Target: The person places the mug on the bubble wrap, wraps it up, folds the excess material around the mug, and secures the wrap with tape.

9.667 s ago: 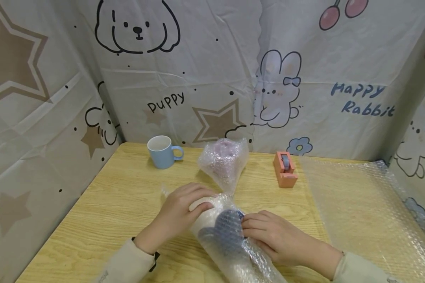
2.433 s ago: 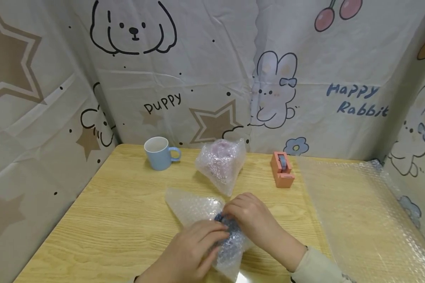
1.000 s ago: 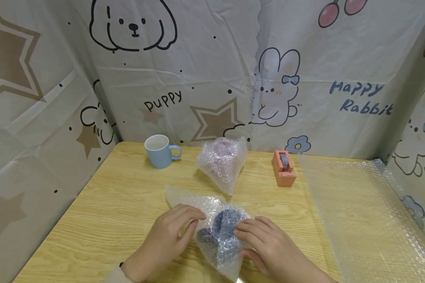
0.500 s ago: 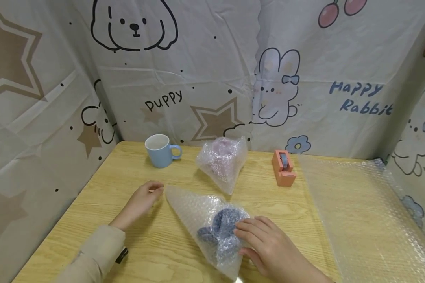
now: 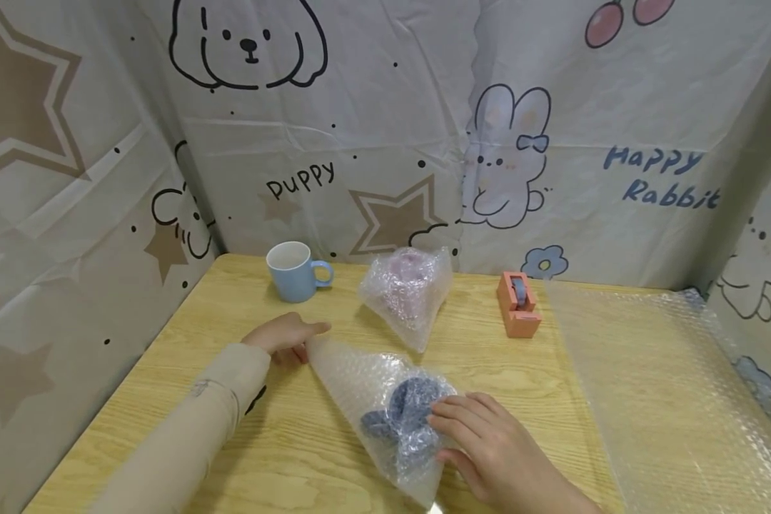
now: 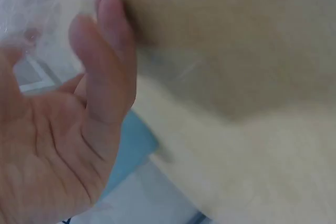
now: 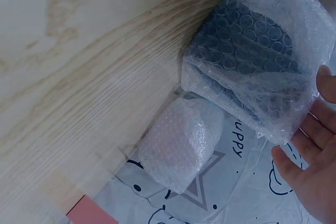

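Observation:
A dark blue rounded item, with a handle-like lobe on its left, lies inside bubble wrap [image 5: 414,421] at the table's front middle. One long wrap corner reaches toward the far left. My left hand [image 5: 287,335] is at this corner, thumb above it and fingers below; in the left wrist view the fingers [image 6: 113,24] are loosely bent beside the clear film. My right hand [image 5: 488,442] rests against the bundle's right side with relaxed fingers. In the right wrist view its thumb and fingers [image 7: 286,163] lie apart along the wrap's edge.
Behind stands another bubble-wrapped bundle [image 5: 406,293], pinkish purple inside. A light blue mug [image 5: 295,275] is at back left, a coral tape dispenser [image 5: 519,307] at back right. A flat bubble wrap sheet [image 5: 668,378] covers the table's right side. Printed cloth [image 5: 385,107] hangs behind.
The item was rolled up in the wrap over the earlier frames. My left hand has since left the bundle and moved far left to the loose corner; my right hand stays in place.

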The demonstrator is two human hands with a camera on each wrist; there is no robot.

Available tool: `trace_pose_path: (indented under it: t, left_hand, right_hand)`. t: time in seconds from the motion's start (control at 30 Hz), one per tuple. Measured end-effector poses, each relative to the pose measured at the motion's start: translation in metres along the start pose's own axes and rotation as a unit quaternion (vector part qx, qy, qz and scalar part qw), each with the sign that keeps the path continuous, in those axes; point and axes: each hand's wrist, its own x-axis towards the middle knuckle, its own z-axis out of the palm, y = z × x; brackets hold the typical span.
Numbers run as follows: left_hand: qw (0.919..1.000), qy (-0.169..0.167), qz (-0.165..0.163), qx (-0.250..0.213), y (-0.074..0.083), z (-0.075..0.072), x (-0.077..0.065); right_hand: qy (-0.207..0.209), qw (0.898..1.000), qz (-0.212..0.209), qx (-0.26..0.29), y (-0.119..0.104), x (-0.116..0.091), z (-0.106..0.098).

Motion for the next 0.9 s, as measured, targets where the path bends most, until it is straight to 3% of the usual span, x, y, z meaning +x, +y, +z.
trace_pose_path:
  t: [0.13, 0.23, 0.43, 0.5, 0.57, 0.7, 0.9]
  left_hand:
    - [0.9991, -0.022, 0.032, -0.015, 0.013, -0.008, 0.003]
    - [0.9978, -0.042, 0.04, -0.031, 0.018, -0.015, -0.003]
    - [0.9952, -0.088, -0.034, 0.028, 0.021, -0.024, -0.015]
    - [0.9946, -0.094, -0.033, 0.031, 0.02, -0.025, -0.014]
    - [0.9962, -0.084, -0.01, 0.019, 0.019, -0.025, -0.014]
    - [0.9992, -0.025, 0.032, -0.002, 0.022, -0.021, -0.012]
    - [0.9936, 0.076, 0.079, 0.027, 0.044, -0.011, -0.014]
  right_hand:
    - [0.006, 1.0, 0.002, 0.005, -0.001, 0.0, 0.001]
    - [0.011, 1.0, 0.0, 0.006, -0.002, 0.0, 0.002]
    - [0.005, 1.0, 0.004, -0.001, -0.002, -0.001, 0.002]
    - [0.006, 1.0, 0.004, 0.0, -0.001, -0.001, 0.002]
    - [0.011, 1.0, 0.001, 0.0, -0.001, -0.001, 0.002]
    - [0.006, 1.0, 0.008, 0.006, -0.001, -0.002, 0.002]
    - [0.021, 1.0, 0.003, -0.001, -0.002, -0.002, 0.004]
